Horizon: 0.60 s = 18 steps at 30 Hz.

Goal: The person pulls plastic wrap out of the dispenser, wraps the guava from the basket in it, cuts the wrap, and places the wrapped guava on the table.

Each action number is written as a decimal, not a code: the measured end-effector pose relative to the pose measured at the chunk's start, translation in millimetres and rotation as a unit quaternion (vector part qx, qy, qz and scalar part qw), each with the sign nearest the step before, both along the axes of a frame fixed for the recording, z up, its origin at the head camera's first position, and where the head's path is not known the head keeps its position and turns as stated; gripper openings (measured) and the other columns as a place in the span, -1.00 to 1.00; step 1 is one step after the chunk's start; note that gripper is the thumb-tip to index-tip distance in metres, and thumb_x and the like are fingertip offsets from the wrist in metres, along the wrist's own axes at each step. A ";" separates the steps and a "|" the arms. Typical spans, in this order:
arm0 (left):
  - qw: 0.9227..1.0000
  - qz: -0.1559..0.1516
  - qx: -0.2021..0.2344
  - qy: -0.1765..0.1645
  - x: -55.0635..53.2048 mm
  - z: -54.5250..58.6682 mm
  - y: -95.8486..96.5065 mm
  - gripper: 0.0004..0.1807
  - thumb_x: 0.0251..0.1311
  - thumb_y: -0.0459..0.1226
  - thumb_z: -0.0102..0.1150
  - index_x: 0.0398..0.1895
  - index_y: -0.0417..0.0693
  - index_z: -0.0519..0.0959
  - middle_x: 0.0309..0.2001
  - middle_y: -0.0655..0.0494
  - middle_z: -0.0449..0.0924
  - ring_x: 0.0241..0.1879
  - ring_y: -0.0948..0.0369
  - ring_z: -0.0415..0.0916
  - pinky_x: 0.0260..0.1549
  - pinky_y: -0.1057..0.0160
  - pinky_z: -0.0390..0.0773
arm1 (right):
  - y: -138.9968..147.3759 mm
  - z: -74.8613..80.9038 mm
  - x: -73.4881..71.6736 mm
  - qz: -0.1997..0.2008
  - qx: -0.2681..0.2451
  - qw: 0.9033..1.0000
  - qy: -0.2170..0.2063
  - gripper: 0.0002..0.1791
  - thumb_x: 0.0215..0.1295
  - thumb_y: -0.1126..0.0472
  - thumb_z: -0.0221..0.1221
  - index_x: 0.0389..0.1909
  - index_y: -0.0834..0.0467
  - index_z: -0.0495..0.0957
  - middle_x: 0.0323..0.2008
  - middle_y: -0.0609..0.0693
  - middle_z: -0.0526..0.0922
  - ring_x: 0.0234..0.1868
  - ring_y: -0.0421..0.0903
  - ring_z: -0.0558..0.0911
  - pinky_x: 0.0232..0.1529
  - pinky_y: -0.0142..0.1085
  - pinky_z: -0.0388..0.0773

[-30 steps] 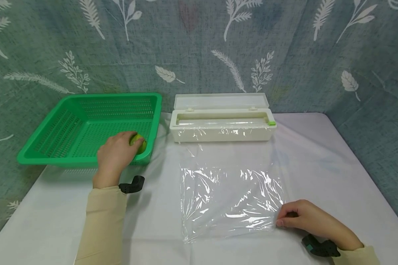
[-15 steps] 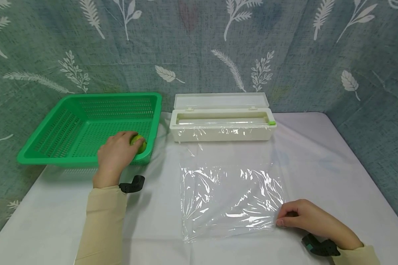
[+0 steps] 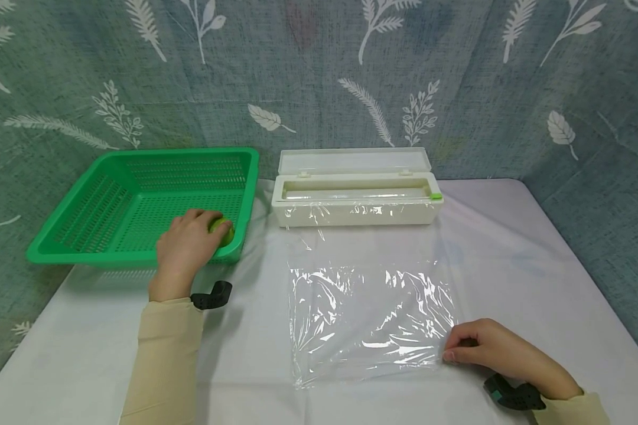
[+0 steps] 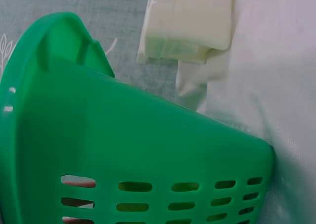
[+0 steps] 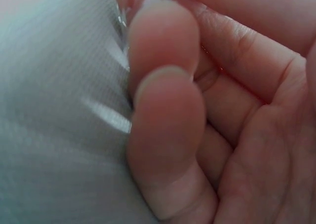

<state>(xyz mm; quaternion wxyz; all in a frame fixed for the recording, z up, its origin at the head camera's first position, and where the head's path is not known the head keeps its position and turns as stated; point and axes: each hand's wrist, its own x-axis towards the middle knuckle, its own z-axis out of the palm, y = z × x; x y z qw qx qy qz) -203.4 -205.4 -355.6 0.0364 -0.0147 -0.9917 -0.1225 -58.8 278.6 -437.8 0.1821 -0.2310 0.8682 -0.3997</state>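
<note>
Plastic film (image 3: 369,321) draped over front of white box (image 3: 357,216), whose lid stands raised, and spread on white cloth (image 3: 516,260). Right hand (image 3: 486,351) pinches film near its lower right corner. Left hand (image 3: 187,243) grips round green fruit (image 3: 225,232) in near right corner of green basket (image 3: 93,258).

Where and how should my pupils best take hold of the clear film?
Probably by pinching the clear film at its near corners, from the person's side: the sheet is thin and spread out, and its far end leads to the cream box. The right hand is at the near right corner; the near left corner is free.
</note>
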 end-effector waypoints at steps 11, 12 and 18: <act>1.000 -0.004 -0.002 -0.006 0.3 -0.2 1.2 -0.29 0.16 0.29 -0.40 0.15 0.06 0.38 0.17 -0.13 0.20 0.08 -0.17 0.11 -0.22 -0.28 0.20 | 0.0 -0.2 0.3 -0.006 -0.001 1.000 -0.007 -0.89 0.11 -0.01 0.17 -0.51 -0.09 0.56 -0.65 -0.32 0.40 -0.62 -0.41 0.30 -0.66 -0.48 0.25; 1.000 -0.004 0.000 -0.005 0.6 -0.2 1.4 -0.30 0.16 0.29 -0.39 0.14 0.06 0.39 0.17 -0.13 0.20 0.07 -0.16 0.11 -0.21 -0.27 0.20 | -0.3 0.0 0.2 -0.008 0.001 1.000 -0.011 -0.88 0.11 -0.01 0.17 -0.51 -0.09 0.56 -0.66 -0.32 0.39 -0.63 -0.41 0.29 -0.67 -0.48 0.24; 1.000 -0.008 0.008 -0.002 1.5 0.3 2.7 -0.35 0.18 0.26 -0.36 0.09 0.09 0.44 0.16 -0.12 0.20 0.08 -0.14 0.10 -0.17 -0.26 0.16 | -0.6 0.5 0.0 -0.014 0.007 1.000 -0.022 -0.87 0.10 -0.04 0.18 -0.51 -0.09 0.56 -0.66 -0.31 0.40 -0.62 -0.40 0.31 -0.66 -0.47 0.26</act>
